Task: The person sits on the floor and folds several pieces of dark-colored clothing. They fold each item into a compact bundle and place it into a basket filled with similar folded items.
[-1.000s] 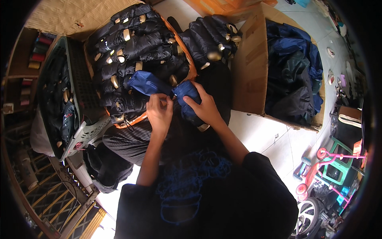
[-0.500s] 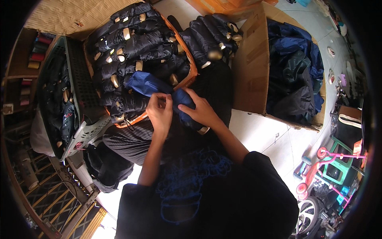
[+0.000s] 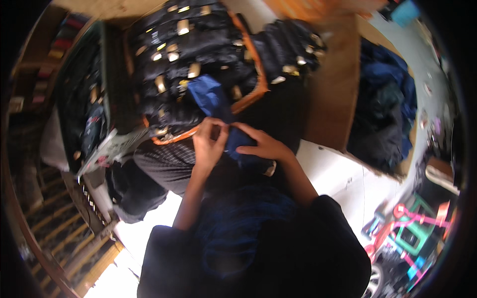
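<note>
Bright floor tiles (image 3: pixel 343 171) show on the right side, near a green stool (image 3: pixel 422 231). Over the lap, the right hand (image 3: pixel 266 148) is grasping a blue bundle (image 3: pixel 234 141). Just left of it, the left hand (image 3: pixel 208 141) has thumb and fingers close together; I cannot tell what is between them. Farther, blue cloth (image 3: pixel 204 93) lies on black bundles (image 3: pixel 171 109), between a crate (image 3: pixel 106 69) at left and a carton (image 3: pixel 330 94) at right.
</note>
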